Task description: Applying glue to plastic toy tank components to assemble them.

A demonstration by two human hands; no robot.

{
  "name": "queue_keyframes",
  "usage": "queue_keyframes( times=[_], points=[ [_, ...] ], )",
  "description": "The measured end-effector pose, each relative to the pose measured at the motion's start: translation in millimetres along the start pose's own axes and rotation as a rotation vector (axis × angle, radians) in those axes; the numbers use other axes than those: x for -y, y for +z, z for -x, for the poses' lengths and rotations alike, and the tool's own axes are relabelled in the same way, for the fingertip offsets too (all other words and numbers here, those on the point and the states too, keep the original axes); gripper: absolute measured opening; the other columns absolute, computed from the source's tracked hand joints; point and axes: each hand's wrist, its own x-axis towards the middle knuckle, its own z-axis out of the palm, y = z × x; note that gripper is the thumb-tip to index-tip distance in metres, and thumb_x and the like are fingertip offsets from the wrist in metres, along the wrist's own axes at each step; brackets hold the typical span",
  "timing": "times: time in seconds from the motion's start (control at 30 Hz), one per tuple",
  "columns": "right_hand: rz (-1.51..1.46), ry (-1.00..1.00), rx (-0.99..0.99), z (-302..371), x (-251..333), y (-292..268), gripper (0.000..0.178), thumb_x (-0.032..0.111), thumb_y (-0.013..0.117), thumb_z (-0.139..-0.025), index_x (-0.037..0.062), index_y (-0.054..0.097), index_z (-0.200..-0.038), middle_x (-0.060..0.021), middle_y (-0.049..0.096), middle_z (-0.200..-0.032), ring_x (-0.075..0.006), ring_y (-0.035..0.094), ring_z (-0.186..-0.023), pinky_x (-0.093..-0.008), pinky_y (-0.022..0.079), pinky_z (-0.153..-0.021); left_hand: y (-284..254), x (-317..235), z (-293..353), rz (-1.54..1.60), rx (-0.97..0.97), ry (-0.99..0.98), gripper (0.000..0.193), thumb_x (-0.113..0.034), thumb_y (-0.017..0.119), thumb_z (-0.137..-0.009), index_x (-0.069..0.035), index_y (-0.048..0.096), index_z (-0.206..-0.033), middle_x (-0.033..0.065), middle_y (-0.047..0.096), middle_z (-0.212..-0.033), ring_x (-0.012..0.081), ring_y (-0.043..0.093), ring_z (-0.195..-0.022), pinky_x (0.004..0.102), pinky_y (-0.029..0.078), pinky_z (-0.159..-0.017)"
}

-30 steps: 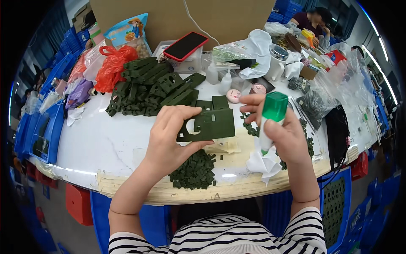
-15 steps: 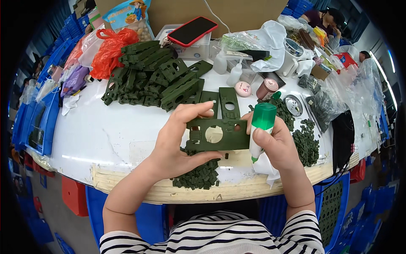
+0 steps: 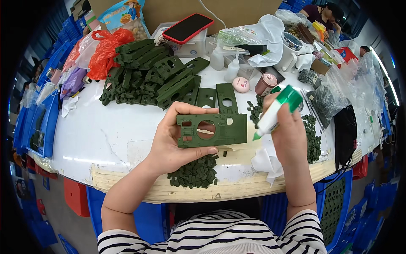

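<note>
Head view: cluttered white table (image 3: 105, 135) among blue crates (image 3: 34, 127), green panels (image 3: 156, 78) piled

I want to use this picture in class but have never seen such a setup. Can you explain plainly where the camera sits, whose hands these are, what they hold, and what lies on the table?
The camera is worn on a person's head and looks down, so the round, bent edges come from its wide lens. Both hands are that person's own. The left hand holds a flat green panel with a round hole. The right hand grips a white glue bottle with a green base, its tip pointing at the panel's edge. On the white table lie a stack of green panels, a heap of small green pieces, a red phone, a red bag and white tissue.
</note>
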Motion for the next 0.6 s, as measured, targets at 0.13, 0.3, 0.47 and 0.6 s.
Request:
queue_keyframes(
  times=[0.13, 0.3, 0.47, 0.6],
  points=[
    [-0.268, -0.052, 0.017, -4, 3, -11, 0.035, 0.033, 0.056, -0.093, 0.0036, 0.052, -0.112, -0.0041, 0.058, -0.097, -0.0112, 0.056, -0.08, -0.0278, 0.046, -0.067, 0, 3, 2, 0.02, 0.026, 0.038, 0.064, 0.006, 0.078, -0.067, -0.007, 0.04, -0.117, 0.0206, 0.05, -0.129, 0.0188, 0.057, -0.106, 0.0343, 0.051, -0.091],
    [-0.085, -0.001, 0.049, 3, -4, 0, 0.046, 0.039, 0.058, -0.09, 0.0014, 0.05, -0.116, -0.0081, 0.06, -0.098, -0.0142, 0.058, -0.083, -0.0296, 0.047, -0.075, 2, 4, 3, 0.019, 0.031, 0.043, 0.064, 0.006, 0.077, -0.069, -0.008, 0.039, -0.118, 0.0211, 0.048, -0.131, 0.0159, 0.057, -0.101, 0.0319, 0.05, -0.087],
    [-0.041, -0.097, 0.085, 3, -13, 4, 0.046, 0.037, 0.061, -0.089, 0.0014, 0.051, -0.115, -0.0156, 0.064, -0.103, -0.0271, 0.061, -0.103, -0.0404, 0.045, -0.093, 3, 6, 4, 0.064, 0.02, 0.077, 0.058, 0.006, 0.075, -0.071, -0.006, 0.041, -0.116, 0.0168, 0.051, -0.128, 0.016, 0.061, -0.1, 0.0306, 0.054, -0.087],
    [-0.048, -0.08, 0.094, 3, -15, 5, 0.045, 0.036, 0.061, -0.089, 0.002, 0.05, -0.116, -0.016, 0.064, -0.103, -0.0299, 0.06, -0.105, -0.0428, 0.044, -0.094, 4, 7, 4, 0.046, 0.032, 0.109, 0.058, 0.007, 0.074, -0.071, -0.005, 0.041, -0.116, 0.018, 0.049, -0.129, 0.0167, 0.061, -0.101, 0.0307, 0.054, -0.087]
  ],
)
